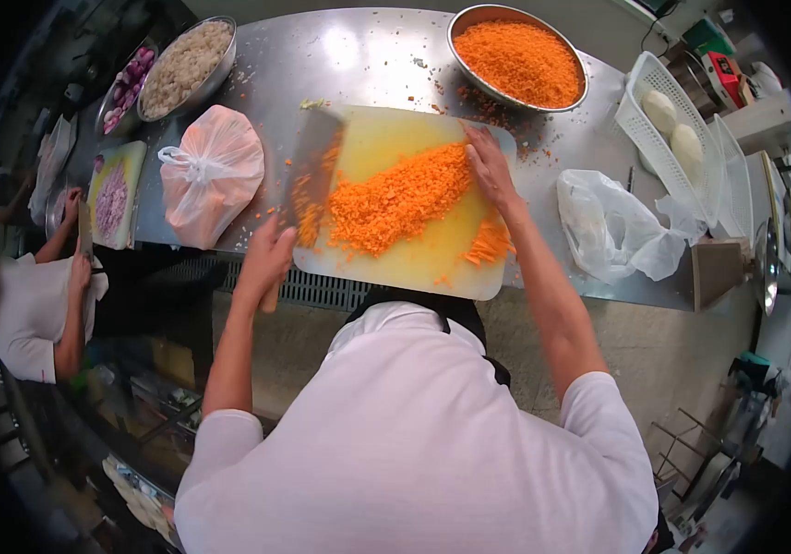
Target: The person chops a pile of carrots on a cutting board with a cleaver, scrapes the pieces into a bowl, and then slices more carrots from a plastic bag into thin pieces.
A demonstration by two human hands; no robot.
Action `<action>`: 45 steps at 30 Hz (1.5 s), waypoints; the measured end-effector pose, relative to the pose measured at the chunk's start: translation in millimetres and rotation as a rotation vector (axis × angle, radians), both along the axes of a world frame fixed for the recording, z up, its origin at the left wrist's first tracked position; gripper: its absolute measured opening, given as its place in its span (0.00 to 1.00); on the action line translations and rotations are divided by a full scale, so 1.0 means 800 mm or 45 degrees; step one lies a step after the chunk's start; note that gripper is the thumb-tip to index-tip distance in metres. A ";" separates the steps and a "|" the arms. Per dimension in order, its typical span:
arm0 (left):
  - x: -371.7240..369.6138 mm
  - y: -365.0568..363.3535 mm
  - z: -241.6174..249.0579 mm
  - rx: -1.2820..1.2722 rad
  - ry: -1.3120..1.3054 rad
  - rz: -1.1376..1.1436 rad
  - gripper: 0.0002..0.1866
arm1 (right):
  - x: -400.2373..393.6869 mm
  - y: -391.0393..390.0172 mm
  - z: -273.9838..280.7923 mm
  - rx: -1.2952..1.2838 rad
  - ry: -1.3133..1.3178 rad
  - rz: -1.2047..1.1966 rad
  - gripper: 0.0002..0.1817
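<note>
Chopped carrot (405, 194) is heaped on a board (386, 266) at the near edge of the bench (349, 51), apparently confined by a knife (270, 301) gripped in the left hand (267, 258) and the open right hand (491, 169).

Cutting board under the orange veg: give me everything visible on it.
The cutting board looks plastic: pale, rounded corners, stained yellow across the middle. It lies flat on the steel table, near edge by the table's front. A diagonal mound of chopped orange pieces and a small pile of strips sit on it. The right hand is at the mound's far end; a motion-blurred blade is at the left side, contact unclear.
</note>
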State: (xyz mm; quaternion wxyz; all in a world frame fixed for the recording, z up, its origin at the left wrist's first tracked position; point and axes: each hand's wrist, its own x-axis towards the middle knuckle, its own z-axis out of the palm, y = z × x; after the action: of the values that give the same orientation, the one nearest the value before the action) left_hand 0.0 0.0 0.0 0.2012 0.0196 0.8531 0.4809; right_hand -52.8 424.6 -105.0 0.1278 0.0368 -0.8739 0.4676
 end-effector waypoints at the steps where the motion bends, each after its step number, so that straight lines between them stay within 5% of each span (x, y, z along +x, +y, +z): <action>1: 0.026 -0.016 0.008 0.215 -0.189 0.209 0.16 | 0.001 -0.012 -0.004 0.130 0.065 0.016 0.27; 5: 0.096 -0.009 -0.062 0.539 -0.400 0.523 0.12 | -0.009 -0.042 -0.004 0.241 0.177 0.114 0.26; 12: 0.082 0.172 -0.067 0.631 -0.408 0.570 0.10 | 0.010 -0.120 0.035 -0.120 -0.014 0.474 0.25; 17: 0.071 0.185 0.018 -0.374 0.400 0.074 0.08 | 0.043 -0.061 0.095 -0.125 0.078 0.404 0.29; 18: 0.078 0.196 0.049 -0.414 0.247 0.095 0.08 | 0.058 -0.040 0.097 -0.132 0.070 0.381 0.29; 20: 0.081 0.211 0.032 -0.465 0.303 0.031 0.08 | 0.087 -0.001 0.097 0.312 0.042 0.302 0.34; 24: 0.043 0.229 -0.028 -0.495 0.401 -0.113 0.08 | 0.155 0.021 0.071 0.480 -0.185 0.295 0.41; 26: 0.041 0.234 0.024 -0.429 0.368 -0.121 0.08 | 0.185 0.010 0.058 0.555 -0.074 0.301 0.42; 29: 0.060 0.233 0.041 -0.482 0.370 -0.136 0.08 | 0.210 -0.016 0.038 0.470 -0.039 0.131 0.41; 32: 0.060 0.228 -0.033 -0.642 0.346 -0.232 0.11 | 0.208 -0.039 0.015 0.467 0.071 -0.041 0.35; 36: 0.056 0.235 0.044 -0.470 0.230 -0.163 0.12 | 0.186 -0.058 0.013 0.433 0.098 -0.193 0.31; 42: 0.056 0.235 -0.023 -0.597 0.459 -0.267 0.10 | 0.169 -0.068 0.026 0.371 0.085 -0.128 0.31; 45: 0.055 0.236 0.029 -0.449 0.349 -0.217 0.09 | 0.173 -0.055 0.053 0.346 0.092 -0.137 0.32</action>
State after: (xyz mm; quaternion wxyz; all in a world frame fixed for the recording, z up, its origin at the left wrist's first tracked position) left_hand 43.9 189.0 23.4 0.1236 0.1211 0.9386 0.2985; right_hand 85.8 380.2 -62.6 0.1780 0.0237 -0.9247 0.3357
